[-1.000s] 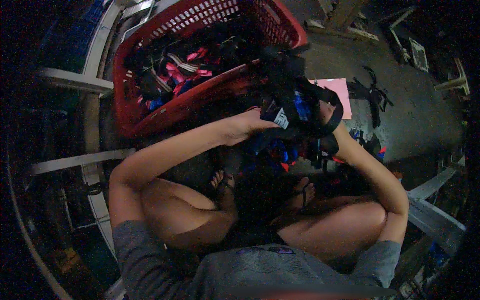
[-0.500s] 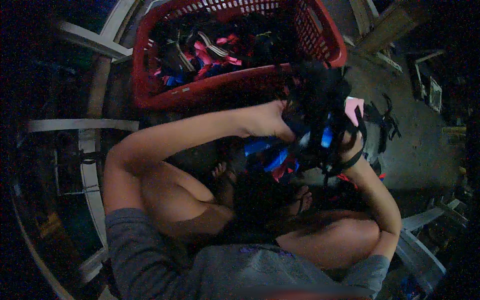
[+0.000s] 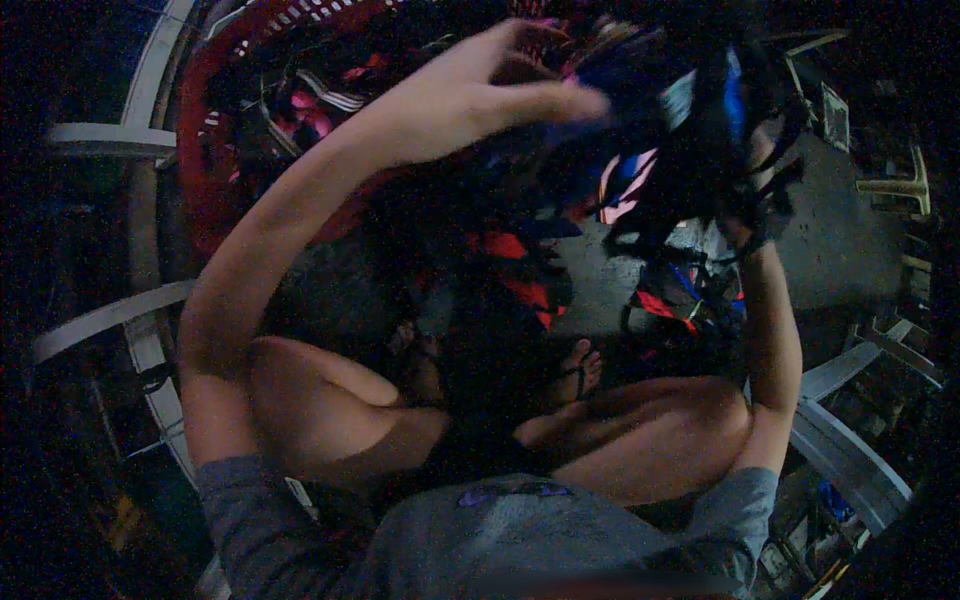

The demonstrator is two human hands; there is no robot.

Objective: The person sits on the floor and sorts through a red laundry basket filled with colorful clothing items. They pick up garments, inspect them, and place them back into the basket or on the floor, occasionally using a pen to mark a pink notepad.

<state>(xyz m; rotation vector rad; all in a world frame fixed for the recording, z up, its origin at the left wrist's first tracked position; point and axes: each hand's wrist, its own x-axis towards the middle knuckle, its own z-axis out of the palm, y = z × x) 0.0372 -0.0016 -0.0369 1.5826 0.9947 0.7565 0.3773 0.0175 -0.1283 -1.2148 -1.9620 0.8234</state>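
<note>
A tangled bundle of dark straps (image 3: 690, 150), mixed with blue, red, pink and white strips, is lifted between my two hands and hangs down loosely. My left hand (image 3: 480, 100) is at its left side, thumb stretched across the front and fingers curled at the far edge, partly smeared by motion. My right hand (image 3: 748, 225) grips the right side, mostly covered by black straps. Red strips (image 3: 505, 245) dangle under the bundle's left part. Beyond my left forearm stands a red plastic basket (image 3: 200, 215) with more dark, pink and striped pieces in it.
More straps with red and blue parts (image 3: 675, 300) lie on the grey floor near my right foot (image 3: 580, 372). Pale bars (image 3: 110, 135) stand along the left, and a light frame (image 3: 850, 460) is at lower right. A pale stool-like object (image 3: 900, 190) stands far right.
Both hands have raised the bundle farther up and away from me, and its strips have swung apart. My view has shifted, so the basket now sits farther left and partly out of the picture.
</note>
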